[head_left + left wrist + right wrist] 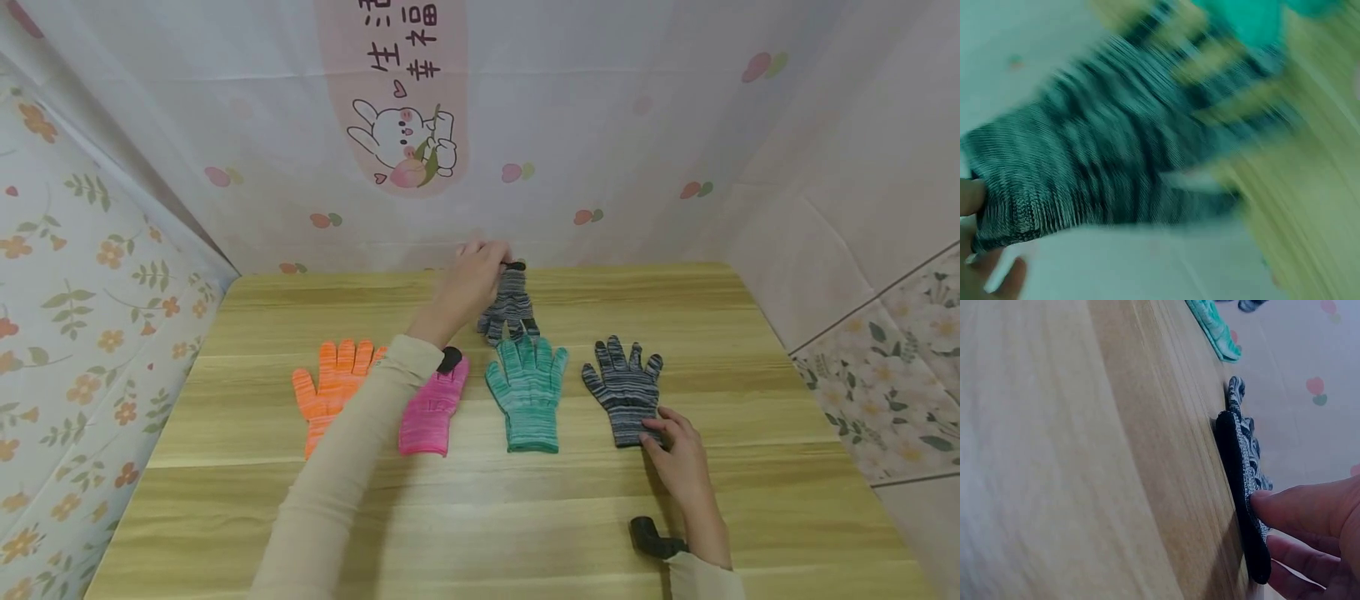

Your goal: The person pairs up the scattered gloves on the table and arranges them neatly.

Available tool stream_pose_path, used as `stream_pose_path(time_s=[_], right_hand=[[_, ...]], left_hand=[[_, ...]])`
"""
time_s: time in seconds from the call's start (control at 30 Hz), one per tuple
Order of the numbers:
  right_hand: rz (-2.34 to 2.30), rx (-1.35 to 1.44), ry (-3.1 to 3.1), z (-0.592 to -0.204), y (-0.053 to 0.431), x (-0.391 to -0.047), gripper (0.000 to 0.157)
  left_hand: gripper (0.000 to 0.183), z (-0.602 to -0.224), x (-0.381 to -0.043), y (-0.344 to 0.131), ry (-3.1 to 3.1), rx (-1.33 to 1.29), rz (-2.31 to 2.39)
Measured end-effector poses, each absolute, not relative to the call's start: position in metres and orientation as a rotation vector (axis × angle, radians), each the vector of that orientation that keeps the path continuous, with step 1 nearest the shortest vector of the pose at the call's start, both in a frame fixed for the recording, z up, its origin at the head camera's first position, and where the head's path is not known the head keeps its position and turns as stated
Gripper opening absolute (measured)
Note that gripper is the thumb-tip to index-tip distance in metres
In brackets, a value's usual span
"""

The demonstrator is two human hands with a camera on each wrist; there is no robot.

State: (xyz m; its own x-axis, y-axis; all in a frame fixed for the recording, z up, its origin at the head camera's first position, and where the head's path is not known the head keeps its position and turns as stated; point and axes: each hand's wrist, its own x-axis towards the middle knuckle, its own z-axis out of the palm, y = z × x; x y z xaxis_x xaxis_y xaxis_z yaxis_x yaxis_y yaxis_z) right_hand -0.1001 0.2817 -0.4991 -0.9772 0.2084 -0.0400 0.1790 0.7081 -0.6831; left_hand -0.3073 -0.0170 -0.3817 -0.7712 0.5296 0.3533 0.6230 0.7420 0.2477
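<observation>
My left hand (474,279) grips a black-and-grey striped knit glove (513,287) by its cuff near the table's back edge. That glove (1085,144) hangs with its fingers downward, blurred in the left wrist view. A matching striped glove (628,396) lies flat at the right of the row. Thumb and fingers of my right hand (681,458) touch the right corner of its cuff (1235,462). Between the hands, a teal glove (534,400) lies flat, its fingertips close to the hanging glove.
An orange glove (318,408) and a pink glove (427,421) lie to the left, partly behind my left sleeve (337,483). The wooden table (510,533) meets a printed cloth (600,125) at the back. Black wrist gear (652,540) sits by my right wrist.
</observation>
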Motion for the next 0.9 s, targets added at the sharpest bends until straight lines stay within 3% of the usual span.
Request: stream_pose_path(time_s=[0.2,0.37,0.9], right_hand=[[1.145,-0.323,-2.857,-0.501,0.283,-0.100,0.027],[1.140,-0.315,-2.853,-0.502,0.284,-0.101,0.027],[1.165,-0.318,-2.854,-0.501,0.284,-0.100,0.027]], left_hand=[[0.014,-0.367,-0.292,0.011,-2.778,-1.031,-0.904],[0.024,-0.357,-0.278,0.036,-2.824,-1.007,-1.036],[0.030,-0.367,-0.253,0.099,-2.750,-1.063,-0.819]])
